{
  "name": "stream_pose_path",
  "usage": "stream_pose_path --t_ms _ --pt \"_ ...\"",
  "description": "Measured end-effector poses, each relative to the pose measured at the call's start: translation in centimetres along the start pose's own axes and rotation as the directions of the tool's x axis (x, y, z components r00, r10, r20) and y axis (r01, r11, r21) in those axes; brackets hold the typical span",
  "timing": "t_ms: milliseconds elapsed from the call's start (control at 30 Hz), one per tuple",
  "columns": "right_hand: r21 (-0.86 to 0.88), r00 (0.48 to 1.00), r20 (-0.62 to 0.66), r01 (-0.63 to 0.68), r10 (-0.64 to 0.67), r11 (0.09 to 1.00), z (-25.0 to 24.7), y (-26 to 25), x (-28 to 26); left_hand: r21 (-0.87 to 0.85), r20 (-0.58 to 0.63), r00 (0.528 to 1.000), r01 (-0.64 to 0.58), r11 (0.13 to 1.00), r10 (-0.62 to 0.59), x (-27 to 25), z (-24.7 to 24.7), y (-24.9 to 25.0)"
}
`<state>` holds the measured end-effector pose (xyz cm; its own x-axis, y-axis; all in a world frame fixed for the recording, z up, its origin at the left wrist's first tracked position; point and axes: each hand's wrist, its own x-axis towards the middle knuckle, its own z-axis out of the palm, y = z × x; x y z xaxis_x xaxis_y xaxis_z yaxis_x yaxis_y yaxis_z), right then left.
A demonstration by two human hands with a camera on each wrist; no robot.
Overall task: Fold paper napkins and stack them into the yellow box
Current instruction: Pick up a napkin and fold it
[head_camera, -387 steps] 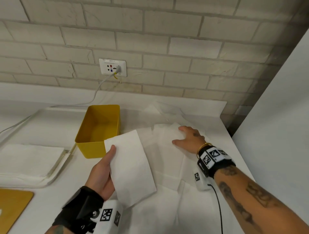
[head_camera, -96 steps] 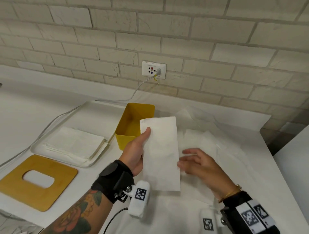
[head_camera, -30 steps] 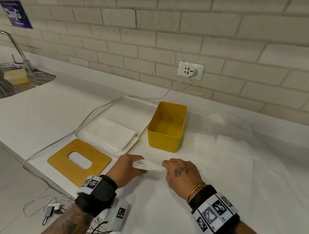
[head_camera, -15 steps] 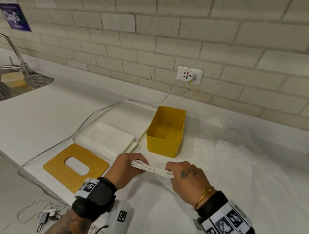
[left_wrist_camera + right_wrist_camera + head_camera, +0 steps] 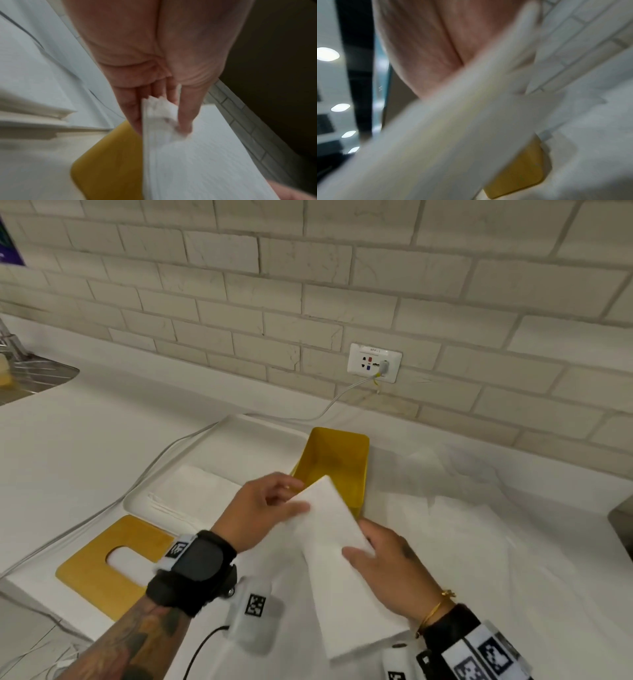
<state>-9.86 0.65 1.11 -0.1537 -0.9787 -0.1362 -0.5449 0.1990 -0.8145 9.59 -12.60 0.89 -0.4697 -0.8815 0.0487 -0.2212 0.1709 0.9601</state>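
A folded white napkin [image 5: 339, 556] is held in the air in front of the yellow box [image 5: 346, 453], its far corner over the box's near wall. My left hand [image 5: 274, 508] pinches its upper left edge, thumb on top; the left wrist view shows the thumb and fingers [image 5: 185, 116] on either side of the napkin [image 5: 197, 155] with the yellow box [image 5: 109, 162] below. My right hand [image 5: 380, 566] grips the right edge, thumb on top. The right wrist view is blurred: the napkin [image 5: 453, 128] crosses the palm, with the yellow box [image 5: 517, 173] behind. The box looks empty.
A white tray [image 5: 260, 436] left of the box carries a stack of flat napkins [image 5: 195, 491]. A wooden lid with an oval slot [image 5: 113, 563] lies at the counter's front edge. White paper sheets [image 5: 479, 525] cover the counter to the right. A cable [image 5: 329, 409] runs from the wall socket.
Both hands have lifted the folded napkin from low near the counter and turned it flat-face up, moving it toward the yellow box. The view has shifted to the right.
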Motion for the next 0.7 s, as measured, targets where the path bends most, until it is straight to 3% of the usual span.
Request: stream_pose_path --t_ms 67,133,233,400,567,700 --pt "0.163 0.995 -0.054 -0.076 0.086 0.984 -0.6 0.6 0.1 -0.04 -0.128 0.992 0.015 0.999 -0.02 1.7 -0.4 0.0" --pt "0.268 0.981 -0.09 -0.142 0.172 0.953 -1.3 1.4 0.2 0.06 -0.19 0.981 0.049 0.997 -0.037 3.2 -0.6 -0.8" --pt "0.374 0.951 -0.159 -0.191 0.266 0.908 -2.6 2.3 0.3 0.24 -0.16 0.983 0.124 0.963 -0.087 4.9 0.0 -2.0" --pt "0.5 0.913 -0.279 -0.127 0.299 0.856 -4.9 1.1 1.9 0.395 -0.133 0.976 0.212 0.894 -0.172 6.8 0.8 -2.5" --pt "0.529 0.915 -0.3 -0.075 0.269 0.845 -5.5 -1.8 5.0 0.481 -0.124 0.978 0.205 0.852 -0.165 5.0 -0.1 -2.4" --pt "0.347 0.942 -0.201 -0.187 0.268 0.919 -3.4 -3.4 9.5 0.488 -0.118 0.983 0.179 0.855 -0.138 1.6 -1.1 -2.7"
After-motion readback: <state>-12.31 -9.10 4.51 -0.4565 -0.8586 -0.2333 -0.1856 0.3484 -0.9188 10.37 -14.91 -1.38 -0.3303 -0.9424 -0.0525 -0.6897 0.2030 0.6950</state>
